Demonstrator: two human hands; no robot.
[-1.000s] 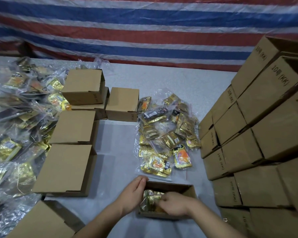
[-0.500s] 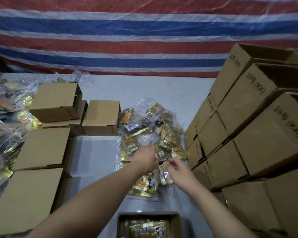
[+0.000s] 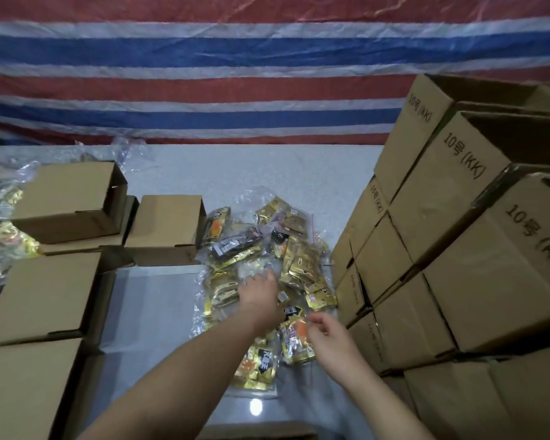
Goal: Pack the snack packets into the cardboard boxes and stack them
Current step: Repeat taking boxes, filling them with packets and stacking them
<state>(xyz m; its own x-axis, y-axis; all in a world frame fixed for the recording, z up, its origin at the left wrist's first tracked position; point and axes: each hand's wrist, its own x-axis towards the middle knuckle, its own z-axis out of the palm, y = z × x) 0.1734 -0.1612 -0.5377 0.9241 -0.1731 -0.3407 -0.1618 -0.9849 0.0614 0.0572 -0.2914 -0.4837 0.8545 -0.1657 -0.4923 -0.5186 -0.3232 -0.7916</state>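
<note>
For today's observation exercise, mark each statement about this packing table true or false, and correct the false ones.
1. Both hands reach over the pile of snack packets in the middle of the table. True.
2. The left hand is holding a cardboard box. False: it rests on the bagged packets, with no box in it.
3. The tall stack of boxes printed with "10" and "(KK)" stands on the person's right. True.
4. The closed boxes on the person's left lie on top of the central snack pile. False: they sit beside it on the table.
5. The right hand is next to an orange-and-gold packet. True.
</note>
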